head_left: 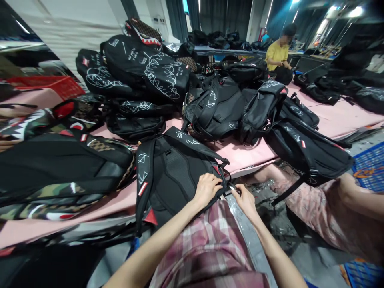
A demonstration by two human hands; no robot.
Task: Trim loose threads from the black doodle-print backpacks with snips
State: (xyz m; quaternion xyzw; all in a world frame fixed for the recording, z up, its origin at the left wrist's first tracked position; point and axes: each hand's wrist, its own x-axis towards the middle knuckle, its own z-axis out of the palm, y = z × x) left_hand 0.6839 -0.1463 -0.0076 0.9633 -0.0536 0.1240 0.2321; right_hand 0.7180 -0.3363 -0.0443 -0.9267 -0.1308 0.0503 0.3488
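Observation:
A black backpack (pixel 180 168) with white scribbled straps and red corner patches lies back-panel up at the table edge, against my lap. My left hand (pixel 207 188) rests on its right side, fingers bent over the edge and gripping the fabric. Just right of that edge, my right hand (pixel 245 199) is closed around thread snips (pixel 235 188), a small dark tool with a metallic glint. Its tip points at the bag's edge near the strap end. The exact spot between the two hands is too small to make out.
More black backpacks (pixel 219 108) are piled on the pink table (pixel 249 154). A camouflage-trimmed backpack (pixel 63 172) lies to the left. At right, a seated person's arm (pixel 363 200) is beside another bag (pixel 312 152) and a blue basket (pixel 370 164). A person in yellow (pixel 277 54) works farther back.

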